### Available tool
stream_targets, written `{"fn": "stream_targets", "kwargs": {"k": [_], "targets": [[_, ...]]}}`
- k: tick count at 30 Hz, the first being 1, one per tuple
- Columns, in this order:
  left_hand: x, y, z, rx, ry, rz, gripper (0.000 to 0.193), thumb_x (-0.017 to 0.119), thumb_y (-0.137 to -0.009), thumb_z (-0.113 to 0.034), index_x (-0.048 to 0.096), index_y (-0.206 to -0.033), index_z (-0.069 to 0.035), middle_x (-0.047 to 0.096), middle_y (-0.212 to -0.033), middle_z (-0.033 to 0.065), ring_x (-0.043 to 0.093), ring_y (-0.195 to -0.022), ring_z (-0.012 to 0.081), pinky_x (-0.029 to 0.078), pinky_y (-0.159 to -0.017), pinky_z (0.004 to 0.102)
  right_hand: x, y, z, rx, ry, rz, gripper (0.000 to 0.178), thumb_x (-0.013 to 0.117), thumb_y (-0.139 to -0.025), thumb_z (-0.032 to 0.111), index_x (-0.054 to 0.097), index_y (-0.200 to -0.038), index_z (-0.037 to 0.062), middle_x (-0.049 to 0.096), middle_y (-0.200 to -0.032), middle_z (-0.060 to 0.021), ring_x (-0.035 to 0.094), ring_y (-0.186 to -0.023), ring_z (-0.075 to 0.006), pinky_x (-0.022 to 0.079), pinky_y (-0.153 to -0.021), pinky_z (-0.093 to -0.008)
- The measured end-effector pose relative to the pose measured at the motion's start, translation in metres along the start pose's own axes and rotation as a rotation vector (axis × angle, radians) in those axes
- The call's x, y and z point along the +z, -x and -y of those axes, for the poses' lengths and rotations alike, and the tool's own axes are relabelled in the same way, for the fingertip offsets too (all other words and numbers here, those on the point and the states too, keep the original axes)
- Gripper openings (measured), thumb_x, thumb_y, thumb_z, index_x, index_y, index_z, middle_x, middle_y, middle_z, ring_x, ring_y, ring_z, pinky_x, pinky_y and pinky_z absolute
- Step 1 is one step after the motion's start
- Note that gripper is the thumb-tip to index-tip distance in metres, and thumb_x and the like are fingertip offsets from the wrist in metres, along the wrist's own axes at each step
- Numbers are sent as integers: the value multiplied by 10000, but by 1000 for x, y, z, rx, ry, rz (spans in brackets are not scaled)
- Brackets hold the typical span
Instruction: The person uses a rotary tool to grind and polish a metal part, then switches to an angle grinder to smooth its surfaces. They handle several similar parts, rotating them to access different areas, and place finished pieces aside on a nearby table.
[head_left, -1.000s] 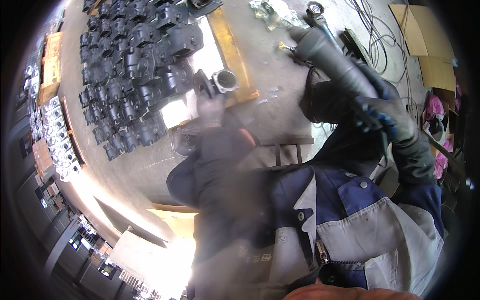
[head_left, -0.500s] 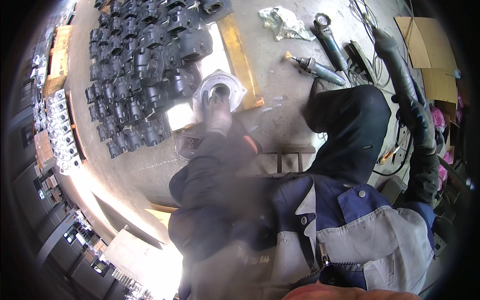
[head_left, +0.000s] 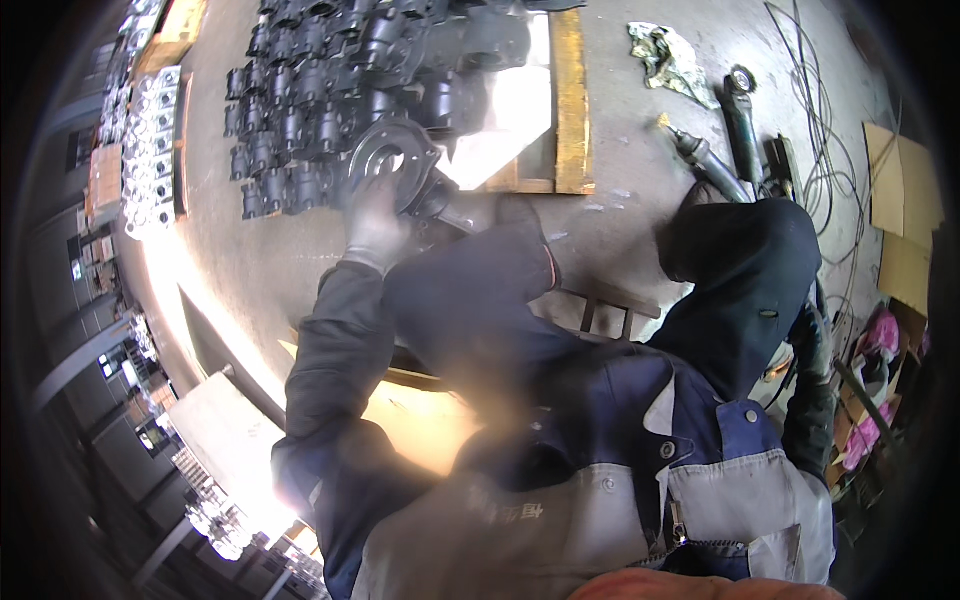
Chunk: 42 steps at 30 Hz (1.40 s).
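Note:
My left hand (head_left: 377, 222), in a pale glove, grips a round flanged metal casting (head_left: 424, 160) by its near edge. The casting is tilted, with its ring-shaped face and central hole showing, and a darker body below it on the right. It is in front of the rows of black castings (head_left: 325, 125); whether it touches them I cannot tell. My right hand (head_left: 811, 338), in a dark glove, is low beside my right knee. The knee hides most of its fingers, and I cannot make out anything in it.
A pallet with a yellow wooden edge (head_left: 572, 110) stands ahead. On the floor to its right lie an angle grinder (head_left: 741, 130), another power tool with a brush tip (head_left: 705, 160), a crumpled wrapper (head_left: 672, 62) and loose cables (head_left: 830, 150). Cardboard (head_left: 900, 190) stands far right.
My left hand has moved left with the flanged casting, away from the pallet's yellow edge, and tilted it. My right hand has come down beside the knee; the long tool it held is out of sight.

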<state>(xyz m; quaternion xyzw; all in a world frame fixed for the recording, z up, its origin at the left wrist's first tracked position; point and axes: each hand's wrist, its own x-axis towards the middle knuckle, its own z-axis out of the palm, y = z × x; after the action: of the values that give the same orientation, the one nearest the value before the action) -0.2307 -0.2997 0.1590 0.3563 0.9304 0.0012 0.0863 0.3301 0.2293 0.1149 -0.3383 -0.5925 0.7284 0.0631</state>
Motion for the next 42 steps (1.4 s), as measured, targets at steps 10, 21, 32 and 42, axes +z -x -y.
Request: {"fn": "stream_targets", "kwargs": {"k": [10,21,32,42], "targets": [[121,136,7,-310,39,-82,307,681,-861,-169,707,-1163,-125,718,-1115,124,655,-1112,358,438,-1023,526,-38,16,-34,108,-247,-49,594,465,-1150,326,342,-1656,41,573,-1442,-86,558,-1270,-196,439,-1066,-344],[307,139,13,-564,369,188,411,621,-1011,-355,653,-1338,-107,656,-1372,62,625,-1242,308,394,-1175,516,-43,1,-21,118,-186,-43,563,502,-1136,326,407,-1621,55,543,-1571,-108,561,-1394,-282,457,-1165,-416],[294,85,16,-471,355,205,424,593,-1062,-302,605,-1410,-60,632,-1410,99,630,-1238,286,459,-1108,476,36,22,-37,155,171,-540,838,726,-981,151,274,-1684,90,674,-1053,-112,659,-751,-167,568,-632,-304],[208,114,74,-651,728,-313,437,567,-1109,-253,561,-1476,-17,610,-1445,132,634,-1235,266,517,-1048,440,86,-34,-60,125,696,-325,879,794,-880,222,391,-1653,114,639,-1472,-198,631,-1356,-302,491,-1142,-399]]}}
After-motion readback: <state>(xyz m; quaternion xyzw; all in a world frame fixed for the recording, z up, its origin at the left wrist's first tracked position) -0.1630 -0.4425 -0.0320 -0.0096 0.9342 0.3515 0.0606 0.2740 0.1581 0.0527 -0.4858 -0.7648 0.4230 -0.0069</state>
